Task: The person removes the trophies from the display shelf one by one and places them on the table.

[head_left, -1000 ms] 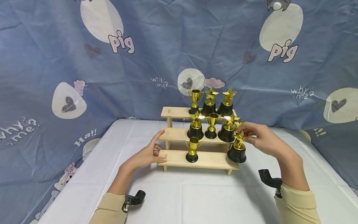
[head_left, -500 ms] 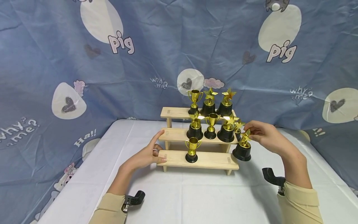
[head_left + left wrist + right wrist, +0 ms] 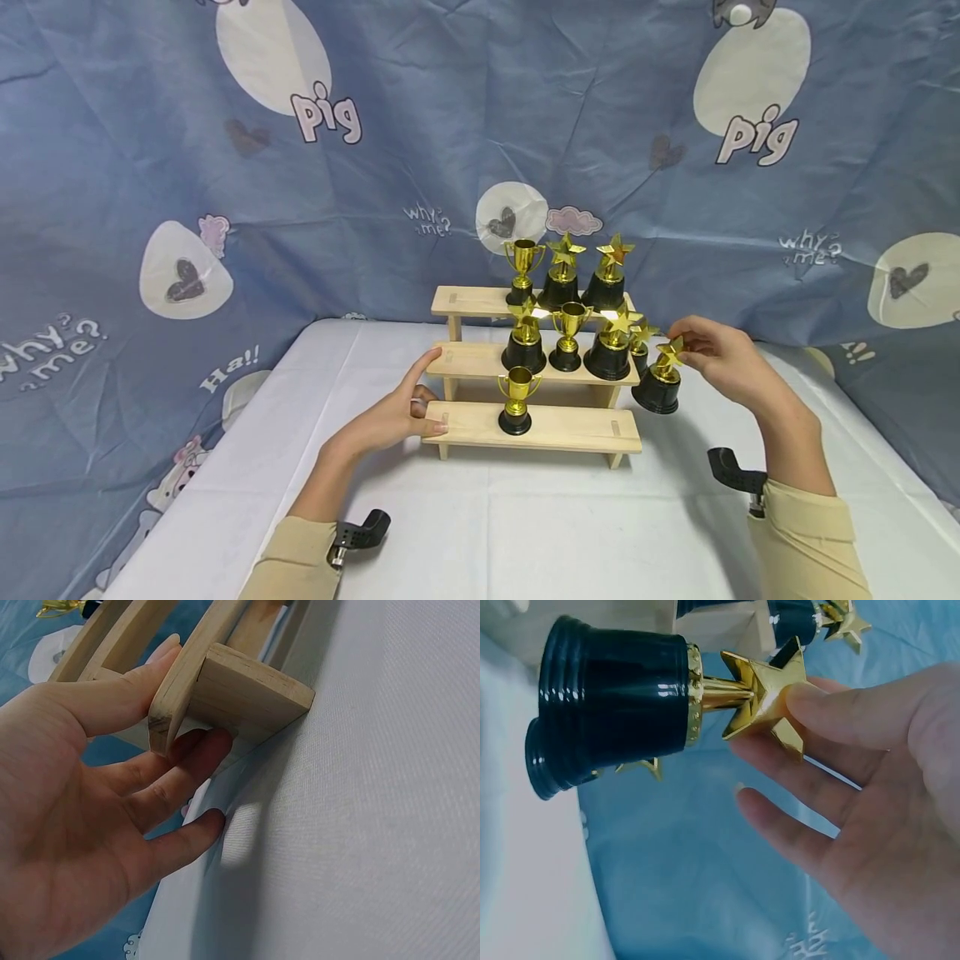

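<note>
Right hand (image 3: 716, 360) is pinching a star trophy (image 3: 661, 384), right of frame centre; left hand (image 3: 392, 417) is gripping the wooden stand (image 3: 572, 423), mid-frame.

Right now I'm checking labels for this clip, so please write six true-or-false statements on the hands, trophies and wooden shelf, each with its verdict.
1. The right hand pinches a star trophy by its star. True.
2. The left hand grips a trophy. False: it grips the left end of the shelf's bottom tier.
3. On the middle tier, a cup trophy stands between two star trophies. True.
4. The bottom tier bears three trophies. False: it bears one, a small cup trophy.
5. On the top tier, the cup trophy stands left of both star trophies in the head view. True.
6. The held trophy is at the shelf's left end. False: it is at the right end.
</note>
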Demonstrator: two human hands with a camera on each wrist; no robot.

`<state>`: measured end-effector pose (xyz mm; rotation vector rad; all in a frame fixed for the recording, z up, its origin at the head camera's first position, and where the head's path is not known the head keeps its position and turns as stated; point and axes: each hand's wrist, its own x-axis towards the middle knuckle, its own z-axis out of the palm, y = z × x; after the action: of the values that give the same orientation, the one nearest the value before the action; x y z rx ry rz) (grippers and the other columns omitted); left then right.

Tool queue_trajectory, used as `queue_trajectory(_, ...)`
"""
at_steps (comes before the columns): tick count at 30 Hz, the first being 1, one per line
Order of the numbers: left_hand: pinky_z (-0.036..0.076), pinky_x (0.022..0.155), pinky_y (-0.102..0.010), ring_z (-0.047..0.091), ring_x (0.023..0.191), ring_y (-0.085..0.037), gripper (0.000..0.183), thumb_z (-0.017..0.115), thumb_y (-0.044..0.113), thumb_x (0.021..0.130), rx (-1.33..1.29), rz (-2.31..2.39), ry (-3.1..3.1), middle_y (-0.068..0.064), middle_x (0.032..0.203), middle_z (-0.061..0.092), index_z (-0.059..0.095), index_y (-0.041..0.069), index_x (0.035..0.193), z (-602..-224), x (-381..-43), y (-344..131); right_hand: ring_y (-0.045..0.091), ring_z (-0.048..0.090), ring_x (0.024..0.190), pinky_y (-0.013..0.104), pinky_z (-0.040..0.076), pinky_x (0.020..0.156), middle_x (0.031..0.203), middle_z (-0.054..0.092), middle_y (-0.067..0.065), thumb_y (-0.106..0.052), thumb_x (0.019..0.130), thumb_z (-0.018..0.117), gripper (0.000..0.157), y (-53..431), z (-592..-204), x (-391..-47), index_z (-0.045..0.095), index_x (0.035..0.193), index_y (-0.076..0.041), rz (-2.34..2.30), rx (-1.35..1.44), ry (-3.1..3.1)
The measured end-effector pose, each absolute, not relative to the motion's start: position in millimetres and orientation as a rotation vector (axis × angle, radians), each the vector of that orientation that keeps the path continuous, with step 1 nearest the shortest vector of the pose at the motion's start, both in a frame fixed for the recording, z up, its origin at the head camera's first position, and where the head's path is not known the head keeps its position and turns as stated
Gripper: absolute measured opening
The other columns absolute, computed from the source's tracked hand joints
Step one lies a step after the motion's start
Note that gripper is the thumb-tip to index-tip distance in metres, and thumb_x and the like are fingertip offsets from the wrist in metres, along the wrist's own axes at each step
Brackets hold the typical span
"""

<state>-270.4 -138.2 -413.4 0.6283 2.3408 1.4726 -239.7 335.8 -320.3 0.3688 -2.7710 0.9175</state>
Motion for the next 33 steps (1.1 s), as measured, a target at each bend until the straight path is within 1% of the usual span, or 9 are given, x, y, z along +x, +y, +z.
queue_trajectory(4,0.045,0.076,-0.032,0.049,0.079,-0.017,0.11,0.079,0.015,0.085,0.624,1.47,2.341,-0.014,0.105,0.053,0.001,0.051,0.154,-412,-271,-138,0.031,0.066,0.101,0.032,0.051,0.081,0.108,0.069,0.017,0.002,0.093,0.062,0.025,340,-325,-243,0.063,0.117,-0.006,0.908,0.329,-2.766)
queue_trajectory(9,0.046,0.075,-0.031,0.048,0.078,-0.016,0.111,0.079,0.014,0.085,0.606,1.48,2.338,-0.013,0.105,0.053,0.001,0.054,0.153,-412,-273,-139,0.034,0.066,0.1,0.043,0.049,0.082,0.108,0.069,0.018,0.002,0.093,0.062,0.025,345,-330,-249,0.063,0.117,-0.006,0.889,0.296,-2.749)
queue_trajectory(12,0.045,0.074,-0.031,0.047,0.076,-0.015,0.112,0.08,0.014,0.084,0.598,1.482,2.336,-0.012,0.105,0.053,0.001,0.056,0.152,-412,-272,-140,0.037,0.066,0.1,0.045,0.048,0.082,0.107,0.069,0.019,0.002,0.093,0.061,0.027,347,-331,-252,0.063,0.119,-0.005,0.879,0.289,-2.736)
queue_trajectory(15,0.045,0.074,-0.031,0.046,0.076,-0.015,0.112,0.079,0.013,0.085,0.609,1.477,2.334,-0.012,0.104,0.052,0.0,0.054,0.153,-411,-272,-140,0.038,0.066,0.1,0.047,0.048,0.082,0.107,0.068,0.02,0.002,0.093,0.061,0.028,350,-333,-254,0.063,0.12,-0.004,0.863,0.282,-2.714)
queue_trajectory(18,0.045,0.074,-0.031,0.046,0.075,-0.015,0.111,0.079,0.014,0.085,0.603,1.474,2.339,-0.012,0.103,0.051,0.001,0.054,0.153,-411,-273,-141,0.041,0.065,0.099,0.051,0.048,0.084,0.107,0.067,0.022,0.002,0.093,0.06,0.027,352,-336,-257,0.062,0.12,-0.002,0.836,0.268,-2.689)
queue_trajectory(22,0.043,0.073,-0.031,0.045,0.075,-0.015,0.111,0.079,0.015,0.085,0.602,1.47,2.342,-0.011,0.102,0.049,0.0,0.055,0.152,-412,-273,-141,0.045,0.061,0.106,0.057,0.046,0.089,0.111,0.066,0.024,0.002,0.095,0.058,0.028,356,-339,-261,0.06,0.122,-0.002,0.786,0.23,-2.683)
queue_trajectory(26,0.042,0.071,-0.03,0.043,0.075,-0.016,0.111,0.079,0.015,0.085,0.611,1.462,2.337,-0.01,0.1,0.047,-0.001,0.054,0.153,-413,-272,-140,0.044,0.058,0.109,0.059,0.044,0.09,0.112,0.064,0.024,0.002,0.095,0.056,0.028,360,-342,-265,0.06,0.122,-0.003,0.759,0.202,-2.688)
queue_trajectory(30,0.043,0.071,-0.029,0.044,0.074,-0.015,0.112,0.079,0.014,0.085,0.611,1.475,2.329,-0.01,0.101,0.048,0.0,0.054,0.153,-414,-272,-139,0.041,0.057,0.106,0.058,0.044,0.088,0.109,0.063,0.023,0.002,0.095,0.056,0.028,362,-346,-268,0.06,0.122,-0.003,0.744,0.18,-2.679)
queue_trajectory(33,0.042,0.069,-0.028,0.043,0.074,-0.014,0.112,0.079,0.014,0.085,0.61,1.489,2.317,-0.009,0.099,0.046,0.0,0.054,0.153,-416,-272,-138,0.042,0.058,0.103,0.056,0.044,0.085,0.108,0.064,0.023,0.002,0.094,0.056,0.028,363,-349,-271,0.06,0.121,-0.003,0.723,0.172,-2.656)
